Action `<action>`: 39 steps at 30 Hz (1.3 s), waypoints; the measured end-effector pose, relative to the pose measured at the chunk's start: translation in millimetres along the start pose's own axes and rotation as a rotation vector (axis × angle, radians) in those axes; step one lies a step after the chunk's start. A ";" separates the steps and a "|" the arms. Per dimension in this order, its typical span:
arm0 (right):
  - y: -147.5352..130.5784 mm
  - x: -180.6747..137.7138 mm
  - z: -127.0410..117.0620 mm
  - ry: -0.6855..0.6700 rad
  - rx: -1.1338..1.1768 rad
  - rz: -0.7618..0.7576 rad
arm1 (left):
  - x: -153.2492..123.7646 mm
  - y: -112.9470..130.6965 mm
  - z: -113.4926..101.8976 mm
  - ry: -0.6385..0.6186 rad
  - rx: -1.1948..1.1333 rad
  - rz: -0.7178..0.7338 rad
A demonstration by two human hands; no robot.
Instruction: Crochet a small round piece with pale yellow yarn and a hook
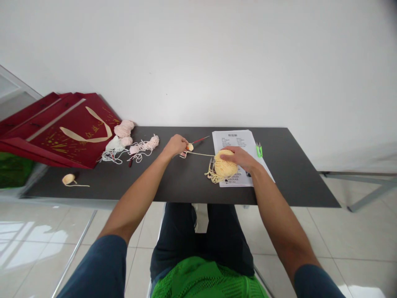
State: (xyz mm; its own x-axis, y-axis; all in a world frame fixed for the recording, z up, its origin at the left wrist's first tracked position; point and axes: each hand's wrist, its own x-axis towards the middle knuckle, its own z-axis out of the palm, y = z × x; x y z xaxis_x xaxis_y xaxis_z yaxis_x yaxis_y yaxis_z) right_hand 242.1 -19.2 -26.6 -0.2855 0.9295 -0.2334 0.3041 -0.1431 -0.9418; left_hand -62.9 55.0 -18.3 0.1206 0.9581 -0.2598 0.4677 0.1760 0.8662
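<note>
My left hand [177,145] is closed at its fingertips on a small cream crochet piece [190,147], above the middle of the table. Beside that piece a red crochet hook [201,140] points toward the back right; whether my fingers touch it, I cannot tell. A pale yellow strand [200,154] runs from there to a ball of yellow yarn [226,166]. Around the back and right of the ball curls my right hand [238,156], gripping it over the printed sheets [234,135]. Loose loops hang out at the ball's front left, partly covering a grey metal object.
Green thread snips [259,150] lie at the sheets' right edge. Pink yarn [124,128] and tangled white yarn [114,149] are on the left, beside dark red gift bags [74,124]. A small cream crochet cup [68,179] with a yarn tail sits near the front left. Behind the table [297,178] rises a white wall.
</note>
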 end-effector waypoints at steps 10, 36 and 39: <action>-1.4 0.5 2.3 -0.028 0.016 -0.011 | 4.0 -9.6 -1.5 0.025 0.145 0.178; -17.1 17.5 -8.1 -0.131 0.177 -0.057 | -12.5 15.1 30.4 -0.195 -0.263 0.391; -19.5 25.9 -8.4 -0.181 0.133 -0.054 | -1.4 7.0 27.3 -0.071 -0.360 0.381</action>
State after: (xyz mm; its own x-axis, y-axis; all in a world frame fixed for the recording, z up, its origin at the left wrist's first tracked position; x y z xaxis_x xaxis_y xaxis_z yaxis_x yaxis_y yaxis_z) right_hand 236.4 10.5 -12.3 -0.4600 0.8628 -0.2098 0.1647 -0.1493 -0.9750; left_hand -35.9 48.8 -23.5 0.2879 0.9539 0.0843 0.0501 -0.1029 0.9934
